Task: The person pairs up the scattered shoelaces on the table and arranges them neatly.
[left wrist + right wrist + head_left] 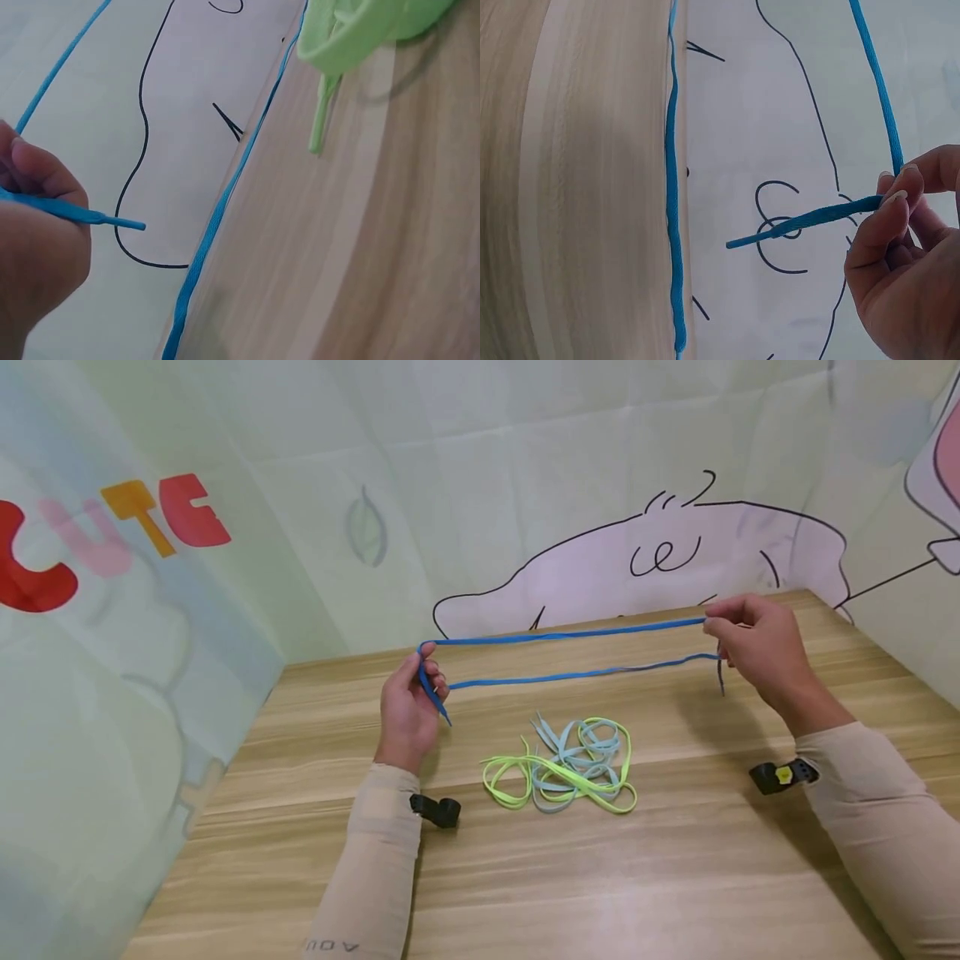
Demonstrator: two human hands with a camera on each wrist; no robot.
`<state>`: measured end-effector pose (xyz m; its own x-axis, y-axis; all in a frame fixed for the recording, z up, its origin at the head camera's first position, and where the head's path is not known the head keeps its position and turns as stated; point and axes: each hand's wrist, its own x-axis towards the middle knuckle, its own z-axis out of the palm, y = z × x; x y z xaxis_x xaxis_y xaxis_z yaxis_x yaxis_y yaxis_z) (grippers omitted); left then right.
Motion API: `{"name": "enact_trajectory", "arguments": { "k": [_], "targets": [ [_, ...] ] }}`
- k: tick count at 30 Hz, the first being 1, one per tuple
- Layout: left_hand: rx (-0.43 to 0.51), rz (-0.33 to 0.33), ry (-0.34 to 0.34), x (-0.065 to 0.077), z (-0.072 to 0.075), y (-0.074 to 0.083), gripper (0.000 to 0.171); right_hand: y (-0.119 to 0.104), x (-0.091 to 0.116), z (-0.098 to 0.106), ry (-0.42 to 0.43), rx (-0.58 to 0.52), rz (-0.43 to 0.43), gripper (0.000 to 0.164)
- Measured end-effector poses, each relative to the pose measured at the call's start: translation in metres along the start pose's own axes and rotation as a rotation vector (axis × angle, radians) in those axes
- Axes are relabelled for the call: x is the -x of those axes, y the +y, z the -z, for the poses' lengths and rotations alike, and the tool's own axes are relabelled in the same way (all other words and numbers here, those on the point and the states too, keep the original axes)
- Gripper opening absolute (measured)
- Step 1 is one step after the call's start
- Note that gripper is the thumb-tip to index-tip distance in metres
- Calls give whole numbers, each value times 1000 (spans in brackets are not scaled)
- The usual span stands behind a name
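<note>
A blue shoelace (562, 634) is stretched nearly level between the two hands above the far part of the wooden table. My left hand (408, 706) pinches it, and a tipped end hangs below the fingers. On the other side my right hand (761, 647) pinches it between thumb and fingertips; a tipped end sticks out in the right wrist view. A second blue strand (570, 677) runs lower, from near the left fingers to below the right hand. Whether it touches the table or belongs to the same lace, I cannot tell.
Tangled yellow-green (611, 793) and pale blue laces (558, 739) lie on the wooden table (300, 827) between the forearms. A printed curtain (315, 443) stands behind and left of the table. Black wrist cameras (437, 811) are strapped on both sleeves.
</note>
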<state>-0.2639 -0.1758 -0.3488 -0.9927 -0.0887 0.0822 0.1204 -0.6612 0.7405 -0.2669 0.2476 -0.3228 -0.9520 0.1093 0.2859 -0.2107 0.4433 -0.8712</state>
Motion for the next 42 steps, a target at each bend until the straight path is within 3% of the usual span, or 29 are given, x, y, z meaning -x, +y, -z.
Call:
{"name": "enact_trajectory", "arguments": {
  "k": [5, 12, 15, 23, 33, 38, 42],
  "targets": [
    [-47, 39, -30, -3, 5, 1, 26, 6, -4, 2, -27, 12, 4, 31],
    [-147, 188, -37, -5, 11, 1, 21, 20, -5, 6, -31, 39, -45, 39],
    [-145, 214, -31, -6, 13, 1, 21, 25, -6, 8, -33, 47, -67, 41],
    [-123, 237, 26, -9, 17, 3, 24, 32, -9, 11, -38, 4, -90, 33],
    [-74, 256, 134, -11, 19, 0, 24, 40, -11, 16, -11, 15, -129, 38],
    [-104, 245, 186, -12, 19, 1, 22, 44, -14, 18, -1, -7, -154, 36],
    [-137, 247, 190, -14, 21, 0, 20, 46, -14, 19, -3, -34, -175, 37]
  ]
}}
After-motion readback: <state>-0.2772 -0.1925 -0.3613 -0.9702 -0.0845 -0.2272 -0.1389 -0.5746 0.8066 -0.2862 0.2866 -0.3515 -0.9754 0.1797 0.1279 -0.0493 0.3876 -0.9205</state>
